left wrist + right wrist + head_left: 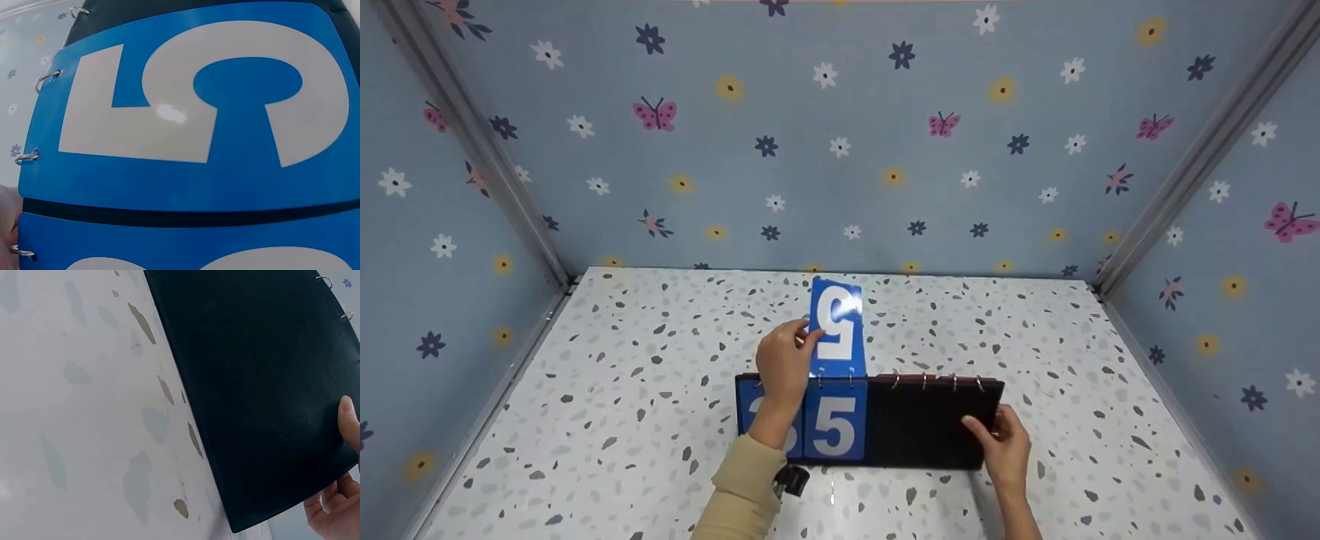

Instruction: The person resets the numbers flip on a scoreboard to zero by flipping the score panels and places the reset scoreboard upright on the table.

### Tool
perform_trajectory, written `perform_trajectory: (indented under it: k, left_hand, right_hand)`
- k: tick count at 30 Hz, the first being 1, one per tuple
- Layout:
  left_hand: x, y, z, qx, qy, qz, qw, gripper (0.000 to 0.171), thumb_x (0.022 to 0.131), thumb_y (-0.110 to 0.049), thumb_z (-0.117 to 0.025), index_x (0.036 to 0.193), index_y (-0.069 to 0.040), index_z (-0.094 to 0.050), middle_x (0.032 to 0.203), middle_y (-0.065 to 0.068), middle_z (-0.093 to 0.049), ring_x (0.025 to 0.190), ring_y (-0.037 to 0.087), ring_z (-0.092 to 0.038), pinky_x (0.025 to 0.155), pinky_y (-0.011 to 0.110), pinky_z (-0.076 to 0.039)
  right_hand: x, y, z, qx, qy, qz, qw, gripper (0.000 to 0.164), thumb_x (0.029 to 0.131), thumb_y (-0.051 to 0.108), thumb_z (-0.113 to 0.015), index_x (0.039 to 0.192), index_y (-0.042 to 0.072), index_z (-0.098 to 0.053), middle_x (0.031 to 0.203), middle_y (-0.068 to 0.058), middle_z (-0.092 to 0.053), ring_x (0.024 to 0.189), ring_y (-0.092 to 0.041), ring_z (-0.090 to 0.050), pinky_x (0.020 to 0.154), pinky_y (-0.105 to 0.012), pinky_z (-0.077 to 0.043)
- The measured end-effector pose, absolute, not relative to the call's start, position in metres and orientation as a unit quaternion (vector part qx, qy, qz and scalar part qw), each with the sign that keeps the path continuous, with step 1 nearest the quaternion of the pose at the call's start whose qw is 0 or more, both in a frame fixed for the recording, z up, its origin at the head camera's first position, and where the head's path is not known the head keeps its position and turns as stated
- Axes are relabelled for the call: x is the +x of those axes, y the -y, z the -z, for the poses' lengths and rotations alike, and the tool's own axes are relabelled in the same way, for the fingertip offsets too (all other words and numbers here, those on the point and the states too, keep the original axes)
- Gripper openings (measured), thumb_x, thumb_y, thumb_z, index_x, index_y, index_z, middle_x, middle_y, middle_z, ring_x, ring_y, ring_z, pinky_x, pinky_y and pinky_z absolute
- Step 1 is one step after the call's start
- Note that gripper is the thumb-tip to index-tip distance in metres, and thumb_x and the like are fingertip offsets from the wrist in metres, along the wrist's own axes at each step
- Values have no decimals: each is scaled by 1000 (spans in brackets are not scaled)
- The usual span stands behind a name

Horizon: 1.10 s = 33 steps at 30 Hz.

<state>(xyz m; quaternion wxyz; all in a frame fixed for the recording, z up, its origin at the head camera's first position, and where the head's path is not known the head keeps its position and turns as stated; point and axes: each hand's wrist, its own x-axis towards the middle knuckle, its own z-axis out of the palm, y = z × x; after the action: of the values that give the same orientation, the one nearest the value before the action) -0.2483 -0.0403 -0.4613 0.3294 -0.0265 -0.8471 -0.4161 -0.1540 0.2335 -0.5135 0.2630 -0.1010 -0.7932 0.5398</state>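
Note:
A black flip scoreboard [922, 427] stands tilted on the table, with blue number cards on metal rings along its top edge. My left hand [786, 360] pinches the left edge of a raised blue card [853, 352], which shows an upside-down white 5. Below it a blue card with an upright 5 [835, 427] lies against the board; the left wrist view shows this 5 card [169, 185] up close. Another number card [750, 397] at the left is partly hidden by my left wrist. My right hand [1006, 450] grips the board's right end, thumb on the front [347, 419] and fingers behind.
The white speckled table [622, 390] runs back to a blue wall [840, 202] patterned with flowers and butterflies. Similar side walls stand left and right, with grey metal posts [1207, 150] at the corners. A dark wrist device [793, 480] sits at my left sleeve.

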Motion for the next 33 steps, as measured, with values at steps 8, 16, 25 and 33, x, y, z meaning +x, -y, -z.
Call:
perform_trajectory:
  k: [8,16,25,33]
  left_hand:
    - [-245,43,465,-28,870,380,312,18,80,-20,-69,81,-2,-69,65,4,-62,59,16,-56,57,33,-39]
    - [-230,47,470,-49,846,392,357,14,79,-15,-69,83,-2,-67,75,7,-62,68,21,-58,65,39,-43]
    - [-201,37,484,-78,777,447,437,21,78,-1,-68,97,0,-59,98,11,-55,94,26,-52,80,38,-43]
    - [-178,30,499,-82,764,464,441,29,77,2,-67,104,3,-56,105,12,-53,101,26,-49,90,26,-37]
  right_hand:
    - [-154,-234,516,-78,791,-541,275,24,70,-3,-74,88,-6,-59,76,-18,-63,63,-12,-56,57,-18,-45]
    - [-155,-235,517,-77,789,-540,282,23,70,-3,-74,86,-7,-59,74,-18,-62,61,-12,-54,56,-18,-44]
    - [-155,-234,517,-81,785,-545,282,23,70,-3,-74,87,-7,-59,77,-20,-63,62,-11,-55,57,-18,-45]
    - [-154,-234,518,-76,785,-546,284,22,70,-5,-73,86,-7,-58,76,-19,-62,62,-13,-55,57,-19,-45]
